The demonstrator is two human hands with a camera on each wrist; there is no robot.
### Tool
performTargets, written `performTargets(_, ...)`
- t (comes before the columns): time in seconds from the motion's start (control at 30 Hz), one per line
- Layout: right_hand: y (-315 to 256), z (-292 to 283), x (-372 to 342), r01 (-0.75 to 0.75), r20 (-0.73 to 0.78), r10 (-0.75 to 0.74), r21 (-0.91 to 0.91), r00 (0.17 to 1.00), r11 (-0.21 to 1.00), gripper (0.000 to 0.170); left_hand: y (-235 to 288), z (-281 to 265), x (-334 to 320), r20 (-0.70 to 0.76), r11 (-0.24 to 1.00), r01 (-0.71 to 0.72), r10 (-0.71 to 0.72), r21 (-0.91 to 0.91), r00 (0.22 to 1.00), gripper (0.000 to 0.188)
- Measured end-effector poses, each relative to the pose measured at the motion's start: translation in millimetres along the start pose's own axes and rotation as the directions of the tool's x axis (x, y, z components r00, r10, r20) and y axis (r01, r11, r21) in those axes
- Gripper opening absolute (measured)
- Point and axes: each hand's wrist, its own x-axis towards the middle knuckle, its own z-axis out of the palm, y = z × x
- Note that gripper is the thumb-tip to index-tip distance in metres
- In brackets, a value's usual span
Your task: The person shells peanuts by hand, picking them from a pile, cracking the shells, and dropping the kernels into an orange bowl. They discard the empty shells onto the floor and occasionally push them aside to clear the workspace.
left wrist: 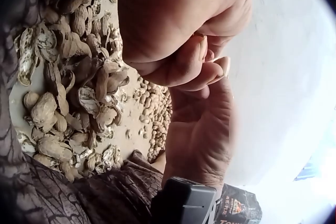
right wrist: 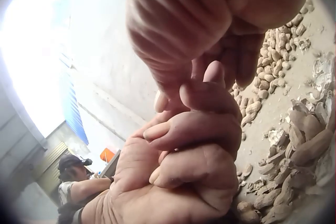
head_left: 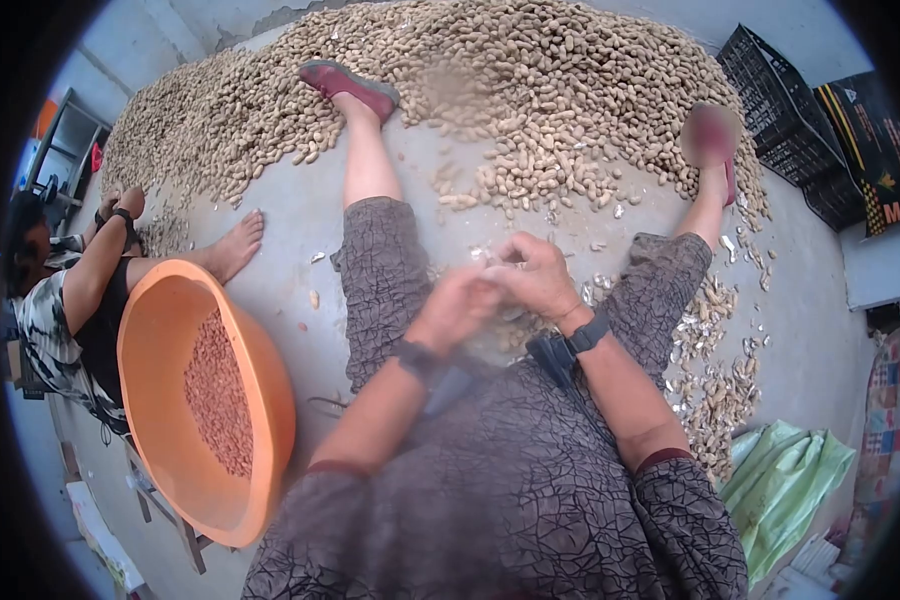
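Observation:
Both hands meet in front of the lap, blurred in the head view. My left hand (head_left: 457, 308) has its fingers curled in toward the palm. A small reddish bit that looks like a peanut kernel (right wrist: 164, 155) peeks out between those fingers in the right wrist view. My right hand (head_left: 538, 277) reaches over from the other side, its fingertips right at the left fingertips. What the right fingers hold is hidden behind them, and I cannot tell it. Below the hands lie broken peanut shells (left wrist: 89, 98), with some whole pods among them.
A large heap of peanuts (head_left: 530, 70) spreads along the wall. At left stands an orange basin (head_left: 275, 400) with reddish kernels (head_left: 220, 400) inside. Another person (head_left: 80, 290) sits beyond it. Black crates (head_left: 785, 120) and a green sack (head_left: 785, 490) are on the right.

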Motion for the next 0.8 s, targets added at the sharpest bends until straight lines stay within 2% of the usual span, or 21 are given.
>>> performTargets(0.1,-6.9,-4.7,-0.2,0.012,-0.001,-0.012,-0.035,1.0,0.999,0.021,1.6,-0.8,-1.2,0.005,0.996,0.033,-0.033,-0.086,0.999,0.019)
performTargets(0.17,-9.3,-8.3,-0.4,0.123,0.001,-0.124,-0.155,0.992,0.98,0.022,2.5,-7.1,-0.8,0.12,1.0,0.009,-0.009,0.002,0.993,0.015)
performTargets(0.2,-9.9,-10.2,-0.6,0.122,0.003,-0.123,-0.157,0.992,0.98,0.022,2.8,-9.2,-0.2,0.12,1.0,0.009,-0.009,0.0,0.993,0.015)
performTargets(0.27,-10.2,-14.0,-1.3,0.162,0.088,-0.143,-0.278,0.986,0.947,0.025,1.9,-12.9,0.9,0.139,0.996,0.009,-0.02,0.084,0.99,0.01)
performTargets(0.3,-7.8,-14.5,-1.3,0.162,0.09,-0.142,-0.278,0.986,0.947,0.025,2.6,-5.8,-2.5,0.139,0.997,0.009,-0.02,0.082,0.99,0.01)
performTargets(0.37,-0.8,-14.4,-0.8,0.049,0.091,-0.037,-0.129,0.995,0.99,0.021,4.1,9.1,-9.7,-0.013,0.98,-0.001,0.003,0.197,1.0,0.009)
performTargets(0.5,3.4,-22.3,1.7,0.019,0.067,-0.017,-0.029,0.998,0.999,0.016,12.6,3.5,-15.1,-0.01,0.967,-0.024,0.028,0.255,1.0,0.013)
performTargets(0.57,2.2,-25.5,1.8,-0.143,0.127,0.136,0.053,0.983,0.988,0.015,29.1,-7.0,-22.5,-0.087,0.903,-0.123,0.173,0.411,0.981,0.016)
performTargets(0.6,1.5,-26.3,2.1,-0.144,0.128,0.136,0.055,0.982,0.988,0.015,40.2,-7.2,-31.3,-0.101,0.895,-0.141,0.201,0.422,0.974,0.017)
performTargets(0.67,1.4,-27.1,2.5,-0.173,0.116,0.192,-0.154,0.974,0.973,0.016,66.6,-8.7,-53.9,-0.1,0.884,-0.186,0.251,0.429,0.963,0.017)
performTargets(0.7,5.7,-27.8,2.9,-0.174,0.117,0.192,-0.152,0.974,0.973,0.016,78.6,-2.2,-68.9,-0.151,0.833,-0.224,0.34,0.505,0.928,0.017)
performTargets(0.8,21.4,-28.4,4.6,-0.127,0.134,0.155,-0.192,0.979,0.973,0.018,112.9,-11.2,-115.3,-0.244,0.789,-0.336,0.51,0.514,0.825,0.016)
